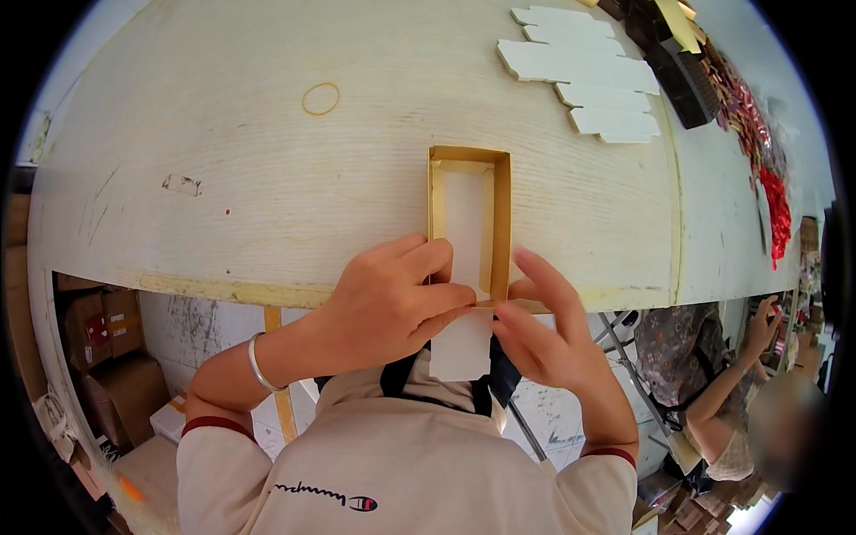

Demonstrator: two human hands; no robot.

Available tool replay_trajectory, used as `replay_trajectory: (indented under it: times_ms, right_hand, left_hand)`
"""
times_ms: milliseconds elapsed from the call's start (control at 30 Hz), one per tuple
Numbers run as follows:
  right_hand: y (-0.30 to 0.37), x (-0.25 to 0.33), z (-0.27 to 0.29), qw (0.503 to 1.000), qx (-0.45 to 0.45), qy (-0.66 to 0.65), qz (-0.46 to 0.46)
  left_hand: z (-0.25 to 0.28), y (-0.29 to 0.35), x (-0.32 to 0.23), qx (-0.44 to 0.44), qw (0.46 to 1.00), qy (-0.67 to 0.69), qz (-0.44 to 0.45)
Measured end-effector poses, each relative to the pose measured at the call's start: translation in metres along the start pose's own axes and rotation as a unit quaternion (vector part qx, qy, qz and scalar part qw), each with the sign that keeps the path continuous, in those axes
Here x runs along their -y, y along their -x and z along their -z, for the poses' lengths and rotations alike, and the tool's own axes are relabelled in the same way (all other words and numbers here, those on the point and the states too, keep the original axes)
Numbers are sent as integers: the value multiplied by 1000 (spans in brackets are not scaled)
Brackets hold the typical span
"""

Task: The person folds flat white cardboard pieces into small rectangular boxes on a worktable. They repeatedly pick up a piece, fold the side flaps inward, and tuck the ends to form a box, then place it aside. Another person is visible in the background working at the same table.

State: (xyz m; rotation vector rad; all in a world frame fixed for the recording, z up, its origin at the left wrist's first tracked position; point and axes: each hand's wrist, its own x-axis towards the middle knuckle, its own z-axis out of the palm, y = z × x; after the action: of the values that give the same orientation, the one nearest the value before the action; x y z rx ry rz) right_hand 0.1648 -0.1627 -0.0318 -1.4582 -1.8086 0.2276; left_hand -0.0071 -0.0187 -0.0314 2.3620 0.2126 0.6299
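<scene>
A long, narrow cardboard box lies on the table with its top open. It is golden brown on the walls and pale inside. At its near end a white flap hangs out past the table edge. My left hand grips the near left wall, with fingertips reaching inside to the near end. At the near right corner is my right hand, its fingers apart. One fingertip is by the right wall, another at the flap's upper right corner; whether they press on it I cannot tell.
A yellow rubber band lies at the far left of the table. Flat white card blanks overlap at the far right, near a dark crate and red material. Another person sits at the right; brown cartons are stacked lower left.
</scene>
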Motion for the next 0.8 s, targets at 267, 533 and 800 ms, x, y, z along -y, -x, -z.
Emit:
replay_trajectory:
  times_ms: [267, 533, 800]
  right_hand:
    - [14, -7, -11, 945, -12, 269, 188]
    - [-15, -8, -11, 995, -50, -72, 43]
    - [-8, 8, -21, 940, -107, -274, -172]
  left_hand:
    - [-1, -1, 1, -3, 1000, 9, 1]
    - [11, -4, 3, 24, 987, 151, 47]
    - [13, 0, -2, 45, 983, 153, 86]
